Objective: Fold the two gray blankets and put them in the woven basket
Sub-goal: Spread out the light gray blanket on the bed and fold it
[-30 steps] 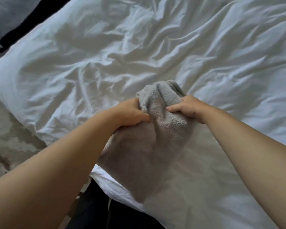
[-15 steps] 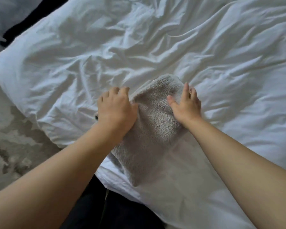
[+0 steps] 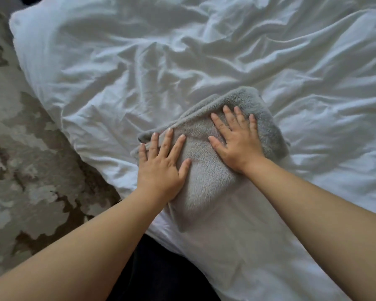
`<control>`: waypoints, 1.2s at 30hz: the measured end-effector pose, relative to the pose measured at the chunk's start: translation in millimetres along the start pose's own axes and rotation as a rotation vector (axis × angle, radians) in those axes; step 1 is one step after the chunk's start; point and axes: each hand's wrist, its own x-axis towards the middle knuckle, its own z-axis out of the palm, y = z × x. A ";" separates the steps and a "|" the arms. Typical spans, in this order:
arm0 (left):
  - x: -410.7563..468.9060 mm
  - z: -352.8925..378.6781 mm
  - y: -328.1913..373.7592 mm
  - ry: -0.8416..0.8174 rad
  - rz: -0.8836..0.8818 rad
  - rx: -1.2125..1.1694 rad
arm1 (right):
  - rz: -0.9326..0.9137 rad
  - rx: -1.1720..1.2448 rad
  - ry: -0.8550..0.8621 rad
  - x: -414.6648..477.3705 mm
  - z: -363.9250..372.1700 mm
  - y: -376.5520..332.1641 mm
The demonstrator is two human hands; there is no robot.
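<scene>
A gray fleece blanket (image 3: pixel 206 170) lies folded into a small rectangle on the white bed, near its front edge. My left hand (image 3: pixel 161 168) lies flat on the blanket's left side with fingers spread and straight. My right hand (image 3: pixel 237 137) presses flat on its far right part, fingers also spread. Neither hand grips the cloth. Only this one gray blanket shows, and the woven basket is out of view.
The rumpled white duvet (image 3: pixel 204 61) covers the bed, filling most of the view. A mottled beige and brown carpet (image 3: pixel 20 170) lies to the left. My dark-clothed legs (image 3: pixel 161 268) stand against the bed's front edge.
Both hands held the bunched blanket up a second ago. They laid it down on the duvet and have since opened flat on top of it.
</scene>
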 end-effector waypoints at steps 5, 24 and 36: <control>14.1 24.5 -9.3 0.078 -0.050 -0.115 | 0.087 0.038 0.023 18.0 18.0 17.4; 54.3 131.5 -33.4 0.464 0.142 -0.288 | -0.039 0.154 0.515 53.1 123.5 21.3; 43.1 47.8 -29.8 0.112 0.064 -0.253 | 0.142 0.088 0.351 29.7 65.9 4.0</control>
